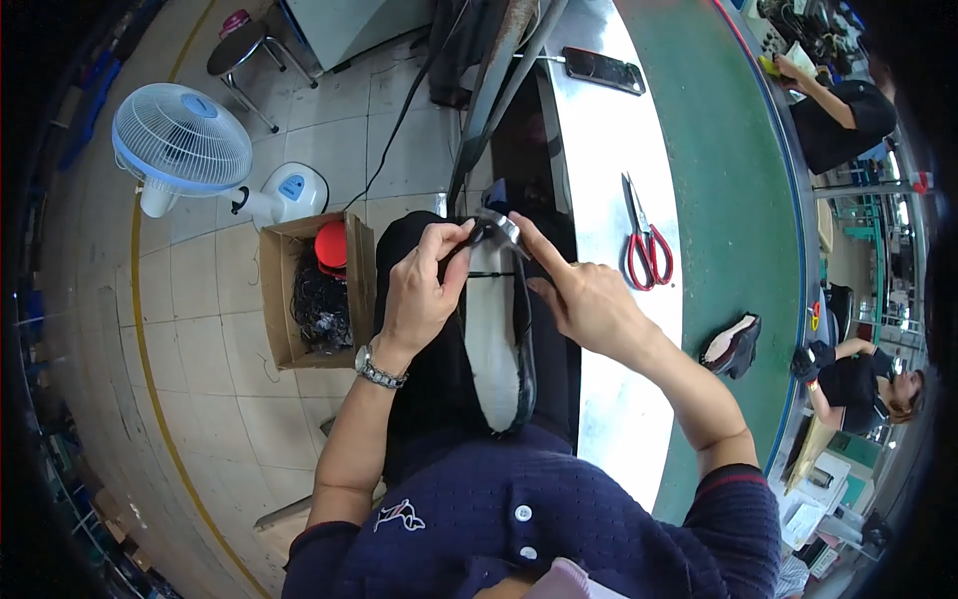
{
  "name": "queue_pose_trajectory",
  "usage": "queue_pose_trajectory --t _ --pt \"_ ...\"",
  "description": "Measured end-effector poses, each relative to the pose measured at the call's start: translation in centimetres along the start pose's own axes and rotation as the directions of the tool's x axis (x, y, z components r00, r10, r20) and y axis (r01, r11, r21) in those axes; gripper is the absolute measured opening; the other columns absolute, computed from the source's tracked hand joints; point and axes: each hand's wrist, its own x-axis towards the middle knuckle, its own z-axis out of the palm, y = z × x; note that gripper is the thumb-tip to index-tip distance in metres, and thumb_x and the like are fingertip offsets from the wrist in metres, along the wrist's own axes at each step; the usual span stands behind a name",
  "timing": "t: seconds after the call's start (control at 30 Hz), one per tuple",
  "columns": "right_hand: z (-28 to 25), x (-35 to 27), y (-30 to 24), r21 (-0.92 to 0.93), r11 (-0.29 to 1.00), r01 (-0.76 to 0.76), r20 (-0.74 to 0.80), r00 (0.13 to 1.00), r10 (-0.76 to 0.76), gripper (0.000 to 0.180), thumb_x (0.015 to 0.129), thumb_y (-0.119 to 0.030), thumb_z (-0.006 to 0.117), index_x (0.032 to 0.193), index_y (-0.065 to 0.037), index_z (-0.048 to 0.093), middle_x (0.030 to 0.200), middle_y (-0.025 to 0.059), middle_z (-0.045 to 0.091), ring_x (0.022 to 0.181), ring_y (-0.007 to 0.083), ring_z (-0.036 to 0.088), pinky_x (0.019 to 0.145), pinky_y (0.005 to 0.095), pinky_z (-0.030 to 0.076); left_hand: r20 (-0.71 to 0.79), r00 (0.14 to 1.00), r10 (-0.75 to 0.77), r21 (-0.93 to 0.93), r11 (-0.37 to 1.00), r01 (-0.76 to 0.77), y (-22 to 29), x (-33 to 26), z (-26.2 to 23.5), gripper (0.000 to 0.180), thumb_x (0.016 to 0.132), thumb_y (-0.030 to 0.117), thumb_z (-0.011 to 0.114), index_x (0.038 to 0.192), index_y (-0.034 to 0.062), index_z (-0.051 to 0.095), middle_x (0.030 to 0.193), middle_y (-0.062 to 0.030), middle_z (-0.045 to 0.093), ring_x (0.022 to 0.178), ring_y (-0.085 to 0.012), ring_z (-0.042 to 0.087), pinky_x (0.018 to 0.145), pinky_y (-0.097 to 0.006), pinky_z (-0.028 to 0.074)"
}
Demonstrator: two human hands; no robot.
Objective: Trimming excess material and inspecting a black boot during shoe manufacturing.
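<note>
A black shoe upper with a white insole [494, 339] lies sole-up on my lap, its toe pointing away from me. My left hand [424, 285] grips its left edge near the toe, thumb and fingers pinched on the black material. My right hand [579, 295] rests against the right side, index finger stretched out to a small grey metal piece [499, 225] at the toe. A thin black thread runs across the insole between both hands.
Red-handled scissors [644, 245] and a phone [602, 70] lie on the metal bench edge [609, 399]. Another black shoe [733, 346] sits on the green conveyor belt [733, 200]. A cardboard box [309, 290] and a fan [185, 145] stand on the floor at left. Other people work at right.
</note>
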Motion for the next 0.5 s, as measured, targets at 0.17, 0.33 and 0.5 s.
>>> queue_pose_trajectory --t 0.17,0.33,0.5 --pt "-2.1 -0.2 -1.9 0.182 0.974 0.133 -0.176 0.979 -0.101 0.079 0.089 -0.008 0.058 0.153 -0.017 0.012 0.057 0.0166 0.060 0.050 0.0363 0.061 0.049 0.0458 0.047 0.016 0.997 -0.075 0.033 0.997 0.074 0.0 -0.2 -0.8 0.019 0.091 0.006 0.060 0.107 -0.0002 0.052 0.108 -0.0156 0.069 0.098 -0.0291 0.068 0.079 -0.035 0.054" --pt "0.2 0.5 -0.5 0.028 0.999 0.044 0.005 0.999 -0.044 0.075 0.090 -0.010 0.058 0.152 -0.018 0.016 0.066 0.0185 0.063 0.057 0.0364 0.064 0.052 0.0457 0.050 0.027 0.999 -0.046 -0.037 0.998 0.047 -0.4 0.1 -0.7 0.019 0.091 0.008 0.061 0.107 -0.0006 0.052 0.107 -0.0163 0.069 0.094 -0.0286 0.070 0.076 -0.033 0.054" --pt "-2.2 0.3 -1.4 0.077 0.984 0.160 -0.170 0.975 -0.145 0.072 0.092 -0.013 0.056 0.152 -0.024 0.019 0.059 0.0159 0.060 0.052 0.0352 0.062 0.050 0.0432 0.050 0.127 0.974 -0.185 -0.108 0.974 0.199 0.0 0.6 -1.4 0.021 0.092 0.011 0.062 0.106 -0.0011 0.052 0.104 -0.0160 0.070 0.092 -0.0221 0.070 0.075 -0.029 0.053"
